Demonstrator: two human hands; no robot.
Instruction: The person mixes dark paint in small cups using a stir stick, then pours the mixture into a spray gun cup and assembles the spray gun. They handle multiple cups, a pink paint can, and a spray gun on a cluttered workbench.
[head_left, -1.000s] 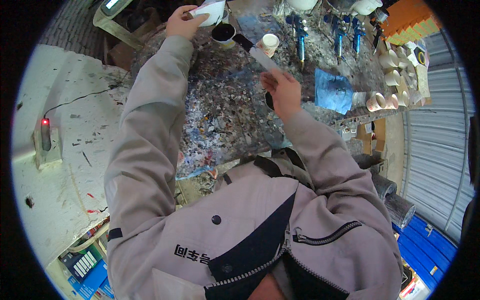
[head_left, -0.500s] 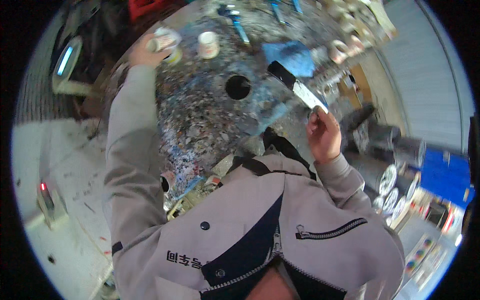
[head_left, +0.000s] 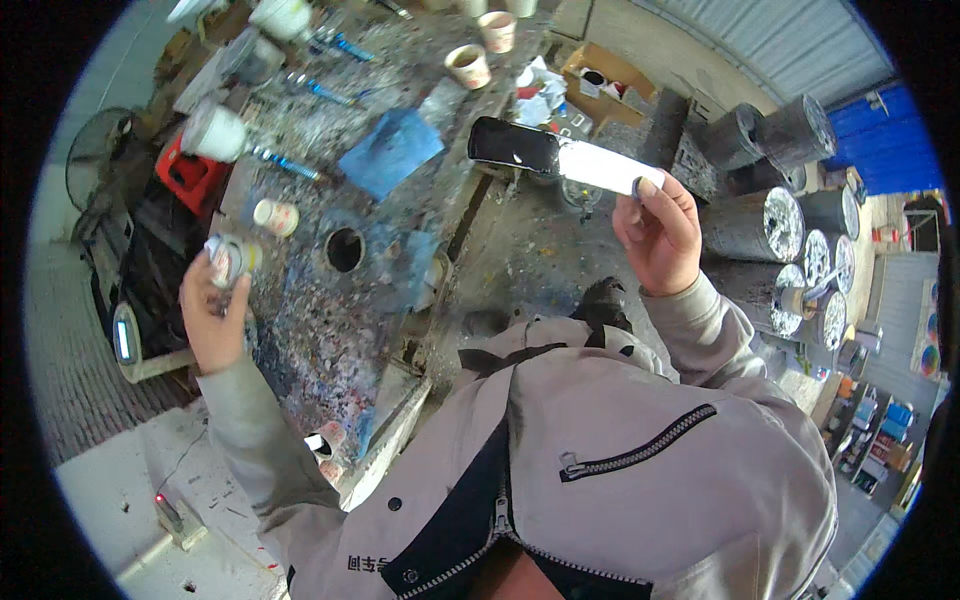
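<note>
Left hand (head_left: 212,318): fingers closed around a small paint-smeared cup (head_left: 229,259), held above the near-left part of the worktop (head_left: 330,340). The cup is tilted, mouth toward the camera; contents cannot be made out.

Right hand (head_left: 660,232): fingers pinched on the white end of a flat strip (head_left: 565,157), a card-like piece whose far end is coated glossy black. The strip is held off the right edge of the worktop, over the floor, roughly level, black end pointing back toward the worktop.

Worktop: surface thickly spattered with dried paint. A round hole (head_left: 345,249) is cut through it, to the right of the held cup and well apart from it. A blue sheet (head_left: 392,152) lies beyond the hole, toward the far side. A small white paper cup (head_left: 275,216) stands on the worktop just beyond the left hand. Two more paper cups (head_left: 468,66) stand near the far edge. Blue-handled tools (head_left: 290,163) lie at the far left, beside a white pot (head_left: 215,131).

Right of the worktop, beyond the right hand: a row of grey drums (head_left: 765,225) with paint-flecked lids. A cardboard box (head_left: 605,80) sits on the floor near the worktop's far right corner.
</note>
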